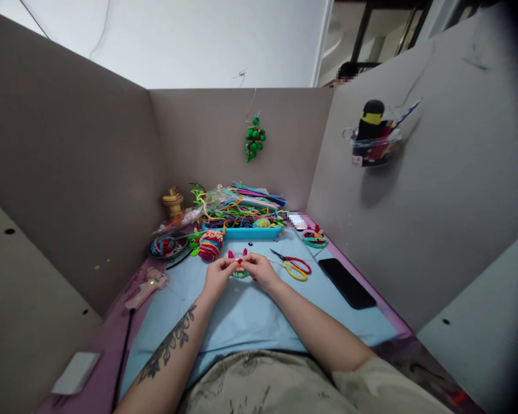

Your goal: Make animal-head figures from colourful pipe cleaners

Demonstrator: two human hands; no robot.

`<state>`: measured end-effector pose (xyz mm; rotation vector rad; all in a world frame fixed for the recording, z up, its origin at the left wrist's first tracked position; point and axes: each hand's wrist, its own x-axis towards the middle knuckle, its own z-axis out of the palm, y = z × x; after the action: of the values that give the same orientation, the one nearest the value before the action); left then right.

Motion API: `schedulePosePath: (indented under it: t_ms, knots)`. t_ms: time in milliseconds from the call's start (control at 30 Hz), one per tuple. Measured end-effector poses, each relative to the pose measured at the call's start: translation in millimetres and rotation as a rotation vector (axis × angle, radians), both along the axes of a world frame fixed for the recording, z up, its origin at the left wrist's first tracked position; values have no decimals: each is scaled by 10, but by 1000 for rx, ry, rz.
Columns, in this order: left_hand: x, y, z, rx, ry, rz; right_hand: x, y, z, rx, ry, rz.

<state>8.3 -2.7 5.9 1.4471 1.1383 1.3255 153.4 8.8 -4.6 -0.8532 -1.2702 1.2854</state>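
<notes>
Both hands meet over the blue cloth around a small pipe-cleaner figure with pink-red ear-like tips and a mint green lower part. My left hand pinches it from the left side, thumb and forefinger pressed together. On the other side, my right hand also grips it with closed fingertips near a red bit at its middle. Fingers cover much of the figure. Just right of my right hand lie scissors with one red and one yellow handle. A striped multicoloured pipe-cleaner piece rests behind my left hand.
A blue tray piled with colourful pipe cleaners stands at the back. To the right lie a black phone and a coiled piece. A pink glue gun and dark bowl are at left. Grey partitions enclose the table.
</notes>
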Motion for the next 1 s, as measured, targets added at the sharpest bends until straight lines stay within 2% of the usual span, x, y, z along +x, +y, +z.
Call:
schedulePosePath:
  t_ms: [133, 300, 467, 567, 633, 700, 767, 867, 933, 1000]
  knots:
    - [16, 8, 14, -251, -247, -193, 52, 34, 10, 80, -36, 11]
    - [-36, 4, 56, -470, -385, -392, 81, 24, 39, 131, -102, 33]
    - [-102, 29, 84, -622, -491, -455, 65, -26, 59, 162, -68, 126]
    - [-104, 20, 81, -628, -466, -473, 69, -51, 83, 180, -110, 125]
    - [-79, 2, 74, -548, -401, -456, 72, -58, 100, 193, -146, 84]
    - [-38, -19, 64, -386, -292, -397, 70, -55, 108, 189, -150, 22]
    - [5, -37, 52, -147, -127, -262, 61, -40, 99, 169, -111, -31]
    - [40, -62, 30, 262, 198, 13, 38, -12, 63, 124, -23, -57]
    - [36, -77, 9, 472, 391, 108, 17, -1, 39, 88, 26, -42]
    - [24, -88, -15, 599, 517, 137, -6, 1, 28, 45, 59, -31]
